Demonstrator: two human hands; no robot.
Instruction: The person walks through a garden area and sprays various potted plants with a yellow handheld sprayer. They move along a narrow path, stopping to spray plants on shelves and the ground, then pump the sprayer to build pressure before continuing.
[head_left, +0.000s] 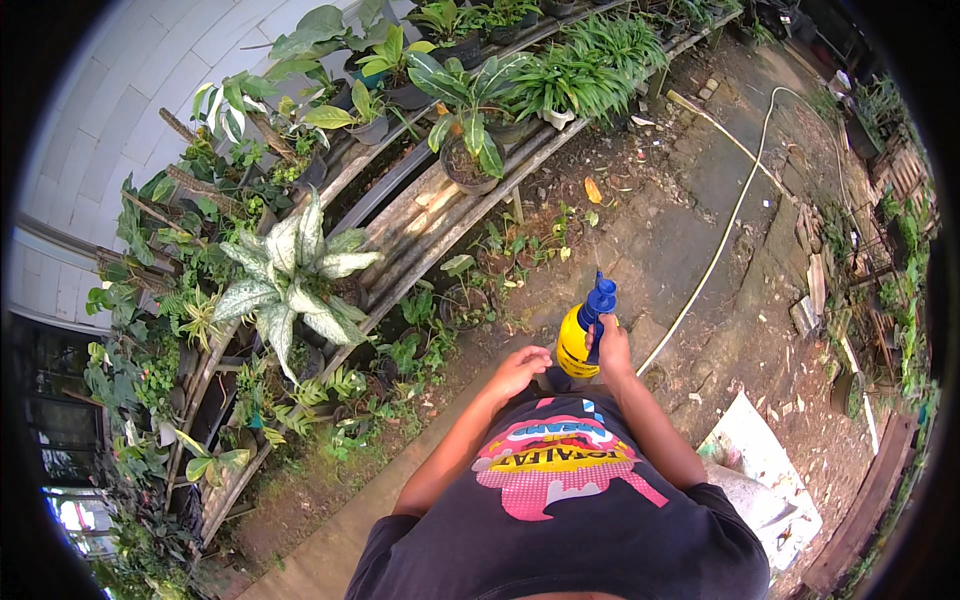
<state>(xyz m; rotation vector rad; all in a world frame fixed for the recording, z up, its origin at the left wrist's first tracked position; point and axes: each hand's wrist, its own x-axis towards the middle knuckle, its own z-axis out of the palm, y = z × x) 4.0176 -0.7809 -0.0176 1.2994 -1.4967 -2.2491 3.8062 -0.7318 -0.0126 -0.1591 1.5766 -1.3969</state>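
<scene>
My right hand (613, 349) grips the blue handle of a yellow pressure sprayer bottle (574, 341), held upright in front of my waist. Its blue pump head and nozzle (600, 289) point away from me, and a thin streak of spray seems to leave the tip. Just left of the bottle is my left hand (523, 367), fingers loosely curled, holding nothing and apart from the sprayer. Left of my hands stands a dieffenbachia with pale speckled leaves (285, 277). A potted plant with white-veined leaves (471, 127) sits further up on the wooden bench.
A long wooden plank bench (420, 255) with many potted plants runs diagonally along a pale block wall (112, 97). A pale hose (731, 225) curves over the dirt ground to my right. Nearby lie a bamboo pole (720, 131), a white sack (765, 480) and wooden boards (862, 510).
</scene>
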